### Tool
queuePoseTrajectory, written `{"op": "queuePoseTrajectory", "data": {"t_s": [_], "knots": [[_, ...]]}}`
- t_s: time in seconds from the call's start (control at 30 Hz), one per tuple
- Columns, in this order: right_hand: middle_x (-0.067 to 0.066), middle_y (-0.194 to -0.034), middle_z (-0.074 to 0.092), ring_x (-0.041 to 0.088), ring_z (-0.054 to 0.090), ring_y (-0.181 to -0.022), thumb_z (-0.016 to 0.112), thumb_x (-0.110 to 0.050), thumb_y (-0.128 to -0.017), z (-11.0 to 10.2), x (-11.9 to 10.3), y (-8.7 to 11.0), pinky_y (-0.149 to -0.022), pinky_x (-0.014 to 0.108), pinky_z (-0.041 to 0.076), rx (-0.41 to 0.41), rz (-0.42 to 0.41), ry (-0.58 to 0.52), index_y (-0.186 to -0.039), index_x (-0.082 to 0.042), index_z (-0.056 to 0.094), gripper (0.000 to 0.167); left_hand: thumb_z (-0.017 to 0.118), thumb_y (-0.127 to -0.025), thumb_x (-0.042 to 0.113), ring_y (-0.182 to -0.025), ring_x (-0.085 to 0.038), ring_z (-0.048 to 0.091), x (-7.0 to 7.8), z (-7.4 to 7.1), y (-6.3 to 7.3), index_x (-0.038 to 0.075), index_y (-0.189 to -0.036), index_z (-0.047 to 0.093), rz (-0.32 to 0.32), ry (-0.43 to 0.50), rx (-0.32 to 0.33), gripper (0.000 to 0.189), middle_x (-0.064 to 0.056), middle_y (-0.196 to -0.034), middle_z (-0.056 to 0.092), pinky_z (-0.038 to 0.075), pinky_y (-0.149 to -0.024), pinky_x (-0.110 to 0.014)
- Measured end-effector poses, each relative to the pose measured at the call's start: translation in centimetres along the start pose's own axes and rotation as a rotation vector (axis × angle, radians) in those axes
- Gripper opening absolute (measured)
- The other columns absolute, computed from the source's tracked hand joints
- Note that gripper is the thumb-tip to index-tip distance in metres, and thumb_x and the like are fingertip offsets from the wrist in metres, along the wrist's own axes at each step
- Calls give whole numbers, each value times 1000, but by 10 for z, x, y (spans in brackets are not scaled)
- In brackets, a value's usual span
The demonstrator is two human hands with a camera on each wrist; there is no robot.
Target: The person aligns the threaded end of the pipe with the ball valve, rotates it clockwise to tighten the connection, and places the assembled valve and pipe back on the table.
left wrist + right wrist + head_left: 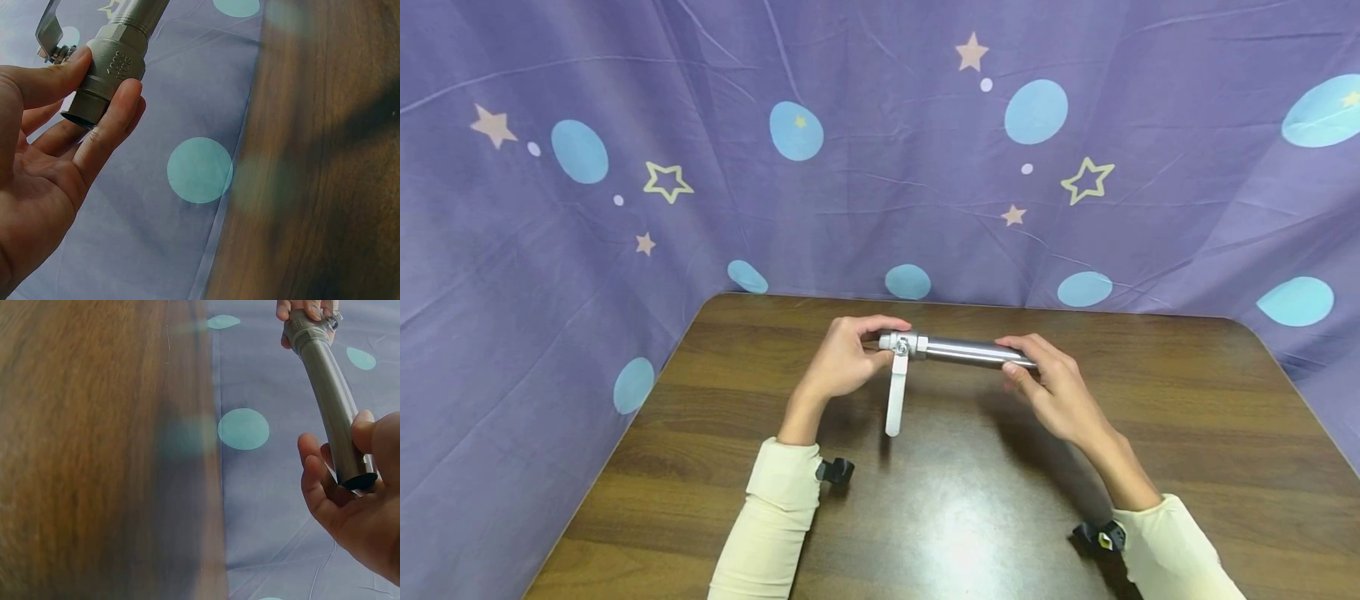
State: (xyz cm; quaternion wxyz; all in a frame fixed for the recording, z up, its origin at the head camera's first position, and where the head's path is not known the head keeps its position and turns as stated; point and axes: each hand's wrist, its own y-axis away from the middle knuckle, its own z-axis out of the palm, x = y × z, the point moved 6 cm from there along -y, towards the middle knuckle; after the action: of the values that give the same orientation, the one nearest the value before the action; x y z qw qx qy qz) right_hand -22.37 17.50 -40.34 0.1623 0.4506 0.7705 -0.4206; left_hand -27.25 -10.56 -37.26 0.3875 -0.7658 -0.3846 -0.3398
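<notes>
A metal ball valve (907, 342) with a long pale lever handle (896, 398) is joined to a shiny steel pipe (964, 351). My left hand (844, 357) grips the valve body at its free end, thumb on one side and fingers on the other. Raised lettering shows on that valve body (114, 65) in the left wrist view. At the pipe's other end, my right hand (1055, 389) holds it between thumb and fingers. The open end of the pipe (342, 434) faces the right palm. The lever points toward me, and the whole piece is held level above the table.
A brown wooden table (730, 500) with rounded far corners lies beneath the hands. Behind it and along the left side hangs a purple cloth (880, 225) with stars and blue spots. Dark straps with small devices (837, 472) sit at both sleeve cuffs.
</notes>
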Motion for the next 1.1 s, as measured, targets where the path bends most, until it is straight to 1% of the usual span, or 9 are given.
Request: {"op": "queuePoseTrajectory", "data": {"t_s": [0.13,0.23,0.37,0.47,0.57,0.77,0.9,1.1], "knots": [[2,-107,71,8,59,-88,71,-1,-99,1,-2,0,-79,15,45,29,-42,45,-134,-7,70,36,71,-83,-12,-90,-14,73,-1,0,0,2,-120,80,-2,-5,3,41,-14,-109,81,60,-76,-25],[5,-116,71,8,58,-96,73,0,-97,1,-3,-1,-83,13,44,49,-48,33,-134,-4,71,37,72,-83,-11,-90,-13,73,-1,0,0,1,-120,80,1,-9,6,39,-15,-109,81,59,-75,-23],[9,-125,66,9,57,-99,79,1,-93,1,-3,0,-76,13,48,54,-23,-1,-135,-6,69,44,72,-84,-11,-89,-14,72,0,0,0,1,-120,79,-2,-9,6,39,-15,-109,81,60,-75,-26],[10,-128,62,9,55,-98,82,4,-89,2,-3,1,-68,14,49,44,-19,-10,-136,-6,66,50,71,-83,-12,-89,-15,72,0,0,0,2,-120,80,-6,-11,5,40,-14,-109,82,61,-76,-31],[10,-128,62,8,53,-100,80,8,-88,2,-5,1,-69,16,48,43,-42,-3,-134,-5,65,50,71,-83,-12,-89,-15,72,-1,-1,0,2,-120,80,-10,-15,7,41,-14,-109,82,61,-76,-33],[10,-123,66,7,54,-101,79,11,-88,1,-6,1,-76,13,44,64,-93,12,-128,-1,67,44,71,-83,-12,-89,-15,72,-3,0,1,4,-120,80,-9,-24,6,42,-13,-108,82,60,-75,-30],[9,-121,69,8,55,-99,79,11,-87,1,-5,0,-78,13,44,65,-90,9,-127,-2,68,43,71,-83,-12,-89,-15,72,-3,0,0,4,-120,80,-4,-29,6,41,-13,-108,82,60,-76,-29],[7,-121,72,8,56,-92,77,7,-92,1,-3,0,-75,14,45,47,-61,5,-131,-4,69,42,71,-83,-12,-89,-15,73,-4,0,0,3,-120,80,-2,-25,6,41,-14,-109,82,60,-76,-27]]}}
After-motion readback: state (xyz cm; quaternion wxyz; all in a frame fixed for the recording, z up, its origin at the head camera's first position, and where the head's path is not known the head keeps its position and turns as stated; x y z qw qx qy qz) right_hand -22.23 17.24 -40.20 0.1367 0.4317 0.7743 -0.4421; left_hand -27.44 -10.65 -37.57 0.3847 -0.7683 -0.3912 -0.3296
